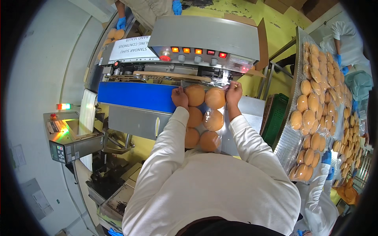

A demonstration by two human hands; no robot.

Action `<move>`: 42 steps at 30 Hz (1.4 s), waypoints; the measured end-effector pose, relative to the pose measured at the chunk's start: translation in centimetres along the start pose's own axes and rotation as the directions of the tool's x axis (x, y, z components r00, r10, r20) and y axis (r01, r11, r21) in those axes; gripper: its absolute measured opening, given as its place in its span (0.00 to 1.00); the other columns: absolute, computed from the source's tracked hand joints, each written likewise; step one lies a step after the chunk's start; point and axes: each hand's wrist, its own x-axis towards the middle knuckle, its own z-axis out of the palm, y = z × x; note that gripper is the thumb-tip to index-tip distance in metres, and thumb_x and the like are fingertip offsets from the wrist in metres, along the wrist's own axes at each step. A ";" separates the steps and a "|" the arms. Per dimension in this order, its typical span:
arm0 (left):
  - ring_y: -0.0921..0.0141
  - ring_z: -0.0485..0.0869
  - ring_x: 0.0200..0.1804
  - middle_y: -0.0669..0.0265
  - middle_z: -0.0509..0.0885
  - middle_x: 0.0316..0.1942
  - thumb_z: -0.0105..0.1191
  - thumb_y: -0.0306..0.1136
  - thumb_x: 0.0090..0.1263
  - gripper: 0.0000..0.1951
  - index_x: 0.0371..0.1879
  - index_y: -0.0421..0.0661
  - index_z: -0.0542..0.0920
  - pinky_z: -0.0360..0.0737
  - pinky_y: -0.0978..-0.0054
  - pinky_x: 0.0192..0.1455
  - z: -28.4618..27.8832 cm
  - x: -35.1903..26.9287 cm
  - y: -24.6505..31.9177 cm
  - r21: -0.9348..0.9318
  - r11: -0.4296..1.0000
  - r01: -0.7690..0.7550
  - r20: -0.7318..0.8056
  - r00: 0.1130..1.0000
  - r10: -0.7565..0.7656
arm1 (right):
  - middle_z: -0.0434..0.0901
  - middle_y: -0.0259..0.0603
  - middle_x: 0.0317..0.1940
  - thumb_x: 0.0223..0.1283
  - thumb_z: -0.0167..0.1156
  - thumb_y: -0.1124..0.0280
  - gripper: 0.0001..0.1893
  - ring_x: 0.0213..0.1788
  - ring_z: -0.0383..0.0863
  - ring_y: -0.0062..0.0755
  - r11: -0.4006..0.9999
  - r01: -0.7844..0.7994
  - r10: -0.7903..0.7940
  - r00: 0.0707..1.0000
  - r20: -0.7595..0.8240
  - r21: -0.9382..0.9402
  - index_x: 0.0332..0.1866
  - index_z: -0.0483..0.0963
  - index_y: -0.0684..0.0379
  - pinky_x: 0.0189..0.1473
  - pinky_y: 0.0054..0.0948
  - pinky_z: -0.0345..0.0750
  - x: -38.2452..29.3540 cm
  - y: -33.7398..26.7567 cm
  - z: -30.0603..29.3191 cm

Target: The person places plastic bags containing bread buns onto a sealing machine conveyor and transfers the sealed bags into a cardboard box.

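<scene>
A clear plastic bag of several round buns [214,120] lies before me, its upper edge along the inlet of a continuous band sealer [203,32]. My left hand [179,97] pinches the bag's upper left corner, over the end of the blue conveyor belt [135,94]. With its fingers closed on the upper right corner, my right hand [234,93] is close to the sealer's right end. The buns sit in two columns between my forearms, and the lower ones reach my chest. Orange and red switches are lit on the sealer's front.
At the right, a perforated metal table [288,141] bears many bagged buns, with gloved co-workers beside it. A green plastic crate [274,119] stands between that table and the sealer. A machine with a keypad [73,138] is at the left. Another person's blue-gloved hand [121,23] touches buns beyond the sealer.
</scene>
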 end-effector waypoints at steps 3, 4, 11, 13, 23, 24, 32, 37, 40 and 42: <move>0.67 0.76 0.34 0.60 0.79 0.32 0.59 0.39 0.64 0.16 0.40 0.38 0.74 0.74 0.69 0.40 -3.0 -0.7 1.4 0.041 0.983 -0.180 0.087 0.981 0.176 | 0.76 0.36 0.30 0.62 0.57 0.70 0.13 0.29 0.73 0.19 1.000 -0.006 0.006 0.999 0.051 -0.012 0.49 0.65 0.60 0.31 0.21 0.71 -3.3 0.2 0.4; 0.66 0.76 0.36 0.59 0.79 0.34 0.60 0.41 0.63 0.19 0.43 0.38 0.73 0.73 0.69 0.42 -4.4 -1.1 1.2 0.109 0.961 -0.253 0.127 0.963 0.239 | 0.75 0.36 0.33 0.61 0.58 0.71 0.16 0.32 0.73 0.20 1.000 0.025 -0.026 0.996 0.088 0.010 0.51 0.64 0.60 0.34 0.21 0.71 -4.9 0.7 0.4; 0.64 0.77 0.42 0.55 0.78 0.40 0.66 0.44 0.55 0.31 0.49 0.35 0.70 0.75 0.68 0.45 -14.4 -3.6 1.4 0.208 0.965 -0.157 0.314 0.945 0.086 | 0.75 0.46 0.45 0.53 0.63 0.69 0.24 0.47 0.76 0.39 0.974 0.176 -0.131 0.953 0.275 -0.144 0.54 0.64 0.59 0.49 0.33 0.72 -16.2 2.1 0.2; 0.66 0.79 0.41 0.55 0.79 0.41 0.67 0.43 0.54 0.30 0.48 0.34 0.70 0.77 0.69 0.43 -16.7 -1.7 1.3 0.101 0.993 0.068 0.429 0.897 -0.105 | 0.75 0.45 0.44 0.53 0.63 0.70 0.19 0.46 0.77 0.36 0.966 0.078 -0.003 0.957 0.290 -0.248 0.49 0.68 0.61 0.48 0.32 0.73 -18.5 0.8 0.2; 0.71 0.81 0.34 0.59 0.82 0.35 0.68 0.41 0.53 0.25 0.41 0.34 0.75 0.78 0.74 0.37 -22.4 5.9 2.0 0.115 0.971 0.211 0.608 0.758 -0.237 | 0.75 0.32 0.20 0.65 0.50 0.52 0.26 0.22 0.69 0.18 0.834 -0.041 -0.408 0.626 0.664 0.551 0.44 0.77 0.71 0.30 0.19 0.66 -28.3 -27.3 1.7; 0.71 0.81 0.35 0.59 0.82 0.35 0.68 0.42 0.53 0.26 0.41 0.34 0.75 0.78 0.73 0.37 -23.0 6.6 2.9 0.141 0.969 0.202 0.593 0.766 -0.246 | 0.76 0.33 0.20 0.58 0.53 0.39 0.38 0.17 0.66 0.17 0.838 -0.146 -0.380 0.535 0.754 0.526 0.45 0.75 0.75 0.26 0.18 0.66 -30.7 -30.8 0.2; 0.71 0.80 0.36 0.59 0.82 0.36 0.69 0.48 0.50 0.29 0.40 0.33 0.77 0.77 0.74 0.39 -26.5 12.4 0.5 0.174 0.984 0.032 0.603 0.787 -0.132 | 0.75 0.54 0.24 0.69 0.40 0.68 0.18 0.21 0.76 0.41 0.484 -0.552 -0.863 -0.172 0.475 0.679 0.43 0.76 0.69 0.25 0.34 0.73 -35.8 -38.8 1.7; 0.70 0.80 0.37 0.59 0.82 0.36 0.69 0.48 0.50 0.29 0.40 0.34 0.78 0.77 0.73 0.41 -28.6 14.9 0.0 0.202 0.979 -0.013 0.544 0.833 -0.102 | 0.75 0.58 0.23 0.66 0.43 0.68 0.17 0.20 0.76 0.43 0.470 -0.640 -0.855 -0.159 0.493 0.608 0.44 0.75 0.72 0.24 0.33 0.73 -37.1 -38.2 2.2; 0.71 0.80 0.37 0.59 0.83 0.37 0.70 0.48 0.49 0.29 0.40 0.35 0.78 0.77 0.73 0.41 -29.8 17.1 -1.4 0.242 0.969 -0.044 0.503 0.860 -0.087 | 0.75 0.54 0.21 0.65 0.46 0.68 0.16 0.17 0.74 0.39 0.451 -0.672 -0.856 -0.139 0.498 0.588 0.42 0.75 0.72 0.22 0.31 0.71 -37.2 -38.5 3.4; 0.71 0.80 0.38 0.59 0.83 0.37 0.70 0.47 0.49 0.28 0.40 0.35 0.79 0.77 0.72 0.42 -30.7 18.6 -2.0 0.238 0.971 -0.035 0.483 0.871 -0.087 | 0.75 0.51 0.18 0.63 0.49 0.69 0.14 0.14 0.72 0.35 0.416 -0.667 -0.863 -0.076 0.499 0.618 0.40 0.75 0.71 0.20 0.29 0.69 -36.9 -38.3 3.8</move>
